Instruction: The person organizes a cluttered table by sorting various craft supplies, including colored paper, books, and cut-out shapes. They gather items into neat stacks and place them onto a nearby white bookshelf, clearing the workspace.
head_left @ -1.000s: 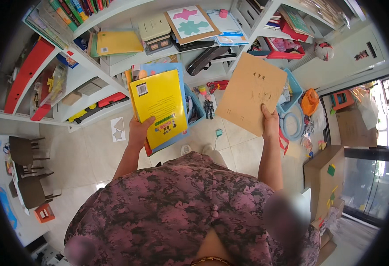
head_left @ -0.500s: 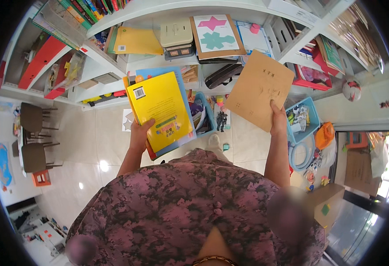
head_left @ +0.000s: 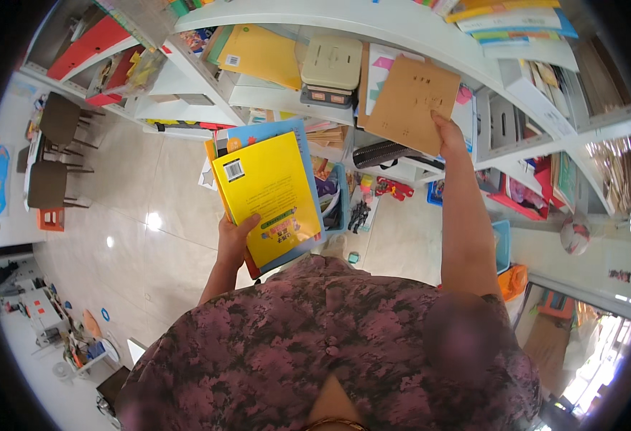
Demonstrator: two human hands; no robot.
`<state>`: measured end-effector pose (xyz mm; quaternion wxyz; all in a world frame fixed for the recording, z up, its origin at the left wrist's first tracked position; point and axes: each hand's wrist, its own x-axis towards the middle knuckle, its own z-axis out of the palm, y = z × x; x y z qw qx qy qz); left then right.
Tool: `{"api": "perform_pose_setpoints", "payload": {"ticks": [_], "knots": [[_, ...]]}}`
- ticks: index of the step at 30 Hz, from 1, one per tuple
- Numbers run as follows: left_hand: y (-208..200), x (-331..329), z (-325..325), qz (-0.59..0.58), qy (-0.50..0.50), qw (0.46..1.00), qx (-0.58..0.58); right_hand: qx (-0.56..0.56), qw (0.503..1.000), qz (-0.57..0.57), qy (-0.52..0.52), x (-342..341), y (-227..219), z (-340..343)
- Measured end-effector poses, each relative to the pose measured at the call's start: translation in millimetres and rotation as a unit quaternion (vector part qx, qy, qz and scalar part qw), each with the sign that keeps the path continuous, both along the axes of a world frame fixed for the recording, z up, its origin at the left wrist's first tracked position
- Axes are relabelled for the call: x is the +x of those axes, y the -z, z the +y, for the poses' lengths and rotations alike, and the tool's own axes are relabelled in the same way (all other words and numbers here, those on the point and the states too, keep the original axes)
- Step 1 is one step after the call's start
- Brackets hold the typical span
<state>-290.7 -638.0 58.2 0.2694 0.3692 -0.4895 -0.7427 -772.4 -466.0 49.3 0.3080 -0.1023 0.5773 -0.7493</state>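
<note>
My left hand (head_left: 238, 241) grips a stack of books by its lower left edge, thumb on top. The uppermost is a yellow book (head_left: 269, 197), with a blue one (head_left: 287, 129) jutting out beneath it. My right hand (head_left: 448, 134) holds a brown kraft-paper folder (head_left: 412, 104) by its right edge, thumb on its face. The folder is over the shelf, covering much of a sheet with pink and green paper shapes (head_left: 381, 61). Whether it touches that sheet I cannot tell. To its left sits a beige box (head_left: 332, 61).
White shelving (head_left: 258, 100) spans the far side, with yellow envelopes (head_left: 261, 54) and a black case (head_left: 387, 154) on it. A blue bin (head_left: 341, 197) and a dark toy figure (head_left: 358, 214) are on the floor ahead. Brown chairs (head_left: 49, 183) stand at the left.
My right hand has moved the folder forward, from above the floor to over the shelf sheet. The book stack stays in my left hand. The view has turned.
</note>
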Motion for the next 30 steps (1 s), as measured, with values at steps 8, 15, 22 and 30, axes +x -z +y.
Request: {"api": "perform_pose_setpoints", "payload": {"ticks": [8, 15, 22, 30], "knots": [[6, 0, -19, 0.004, -0.024, 1.0, 0.016, 0.138, 0.989, 0.022, -0.039, -44, -13, -49], [5, -14, -32, -0.006, -0.012, 1.0, 0.012, 0.136, 0.984, -0.114, -0.031, -9, -49, -60], [-1, -34, -39, -0.001, 0.007, 1.0, 0.002, 0.11, 0.992, 0.058, -0.019, -18, -50, -52], [-6, -51, -44, 0.031, 0.005, 0.999, 0.016, 0.339, 0.874, 0.345, 0.05, -38, -84, -60]]}}
